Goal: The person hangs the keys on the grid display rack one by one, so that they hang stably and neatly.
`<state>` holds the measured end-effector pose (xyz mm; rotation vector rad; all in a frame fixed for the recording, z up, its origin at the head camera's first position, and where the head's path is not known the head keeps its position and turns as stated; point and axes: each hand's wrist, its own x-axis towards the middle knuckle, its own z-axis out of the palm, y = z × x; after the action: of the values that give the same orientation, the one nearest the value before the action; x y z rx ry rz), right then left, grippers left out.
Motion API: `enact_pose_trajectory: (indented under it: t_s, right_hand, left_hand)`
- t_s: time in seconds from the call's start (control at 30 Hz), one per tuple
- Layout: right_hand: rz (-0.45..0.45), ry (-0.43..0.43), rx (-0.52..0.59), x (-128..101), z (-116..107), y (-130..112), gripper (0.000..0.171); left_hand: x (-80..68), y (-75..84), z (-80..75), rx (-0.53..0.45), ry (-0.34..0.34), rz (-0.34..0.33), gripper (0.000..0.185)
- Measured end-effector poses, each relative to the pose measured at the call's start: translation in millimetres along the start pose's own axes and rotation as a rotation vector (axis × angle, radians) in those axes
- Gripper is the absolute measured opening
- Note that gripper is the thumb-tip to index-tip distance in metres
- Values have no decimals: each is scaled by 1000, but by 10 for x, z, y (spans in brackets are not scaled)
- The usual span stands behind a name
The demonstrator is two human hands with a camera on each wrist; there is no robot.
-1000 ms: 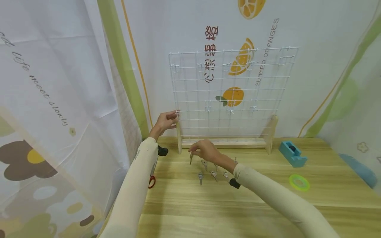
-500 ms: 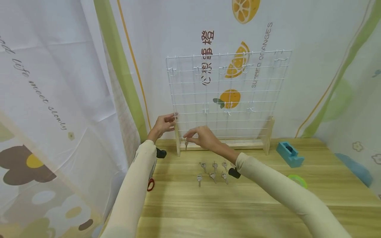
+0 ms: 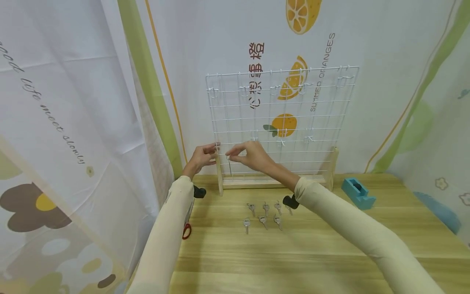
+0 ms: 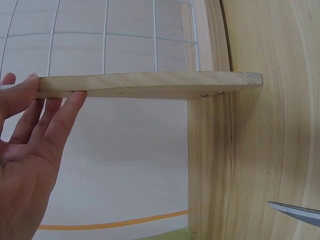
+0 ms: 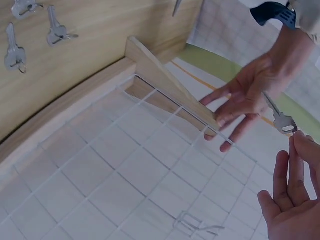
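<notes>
My left hand (image 3: pixel 202 158) holds the left wooden side post (image 4: pixel 150 82) of a wire grid rack (image 3: pixel 282 71); its thumb lies on one face and its fingers on the other. In front of the grid's lower left, my right hand (image 3: pixel 253 157) pinches a silver key (image 5: pixel 285 120) by its small ring between thumb and fingertips. In the head view the key hangs nearly edge-on, tip downward. White wire hooks (image 3: pixel 309 139) sit on the grid in an upper and a lower row. Several more keys (image 3: pixel 247 225) with rings lie on the table in two rows.
A blue tape dispenser (image 3: pixel 358 194) stands right of the rack on the wooden table (image 3: pixel 293 261). At the left edge lie scissors with a red handle (image 3: pixel 187 231), partly hidden by the left sleeve. A printed curtain (image 3: pixel 169 24) hangs behind the rack.
My right hand has risen with the key from low over the table to the grid's lower left. The left hand keeps its place on the post. The right sleeve now covers a green ring.
</notes>
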<state>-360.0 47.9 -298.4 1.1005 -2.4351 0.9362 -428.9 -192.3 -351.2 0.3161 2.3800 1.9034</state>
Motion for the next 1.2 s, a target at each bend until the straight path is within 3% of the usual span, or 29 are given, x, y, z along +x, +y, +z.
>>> enact_pose_trajectory:
  t_s: [0.37, 0.6, 1.2]
  right_hand:
    - [-33, 65, -7, 254, -273, -93, 18]
    - [-9, 113, 38, 430, -414, -169, 18]
    - [-11, 317, 81, 915, -648, -547, 17]
  left_hand:
    - [27, -15, 2, -13, 11, -12, 51]
    - [35, -36, -8, -27, 6, -24, 53]
    - [36, -70, -38, -38, -13, 21, 52]
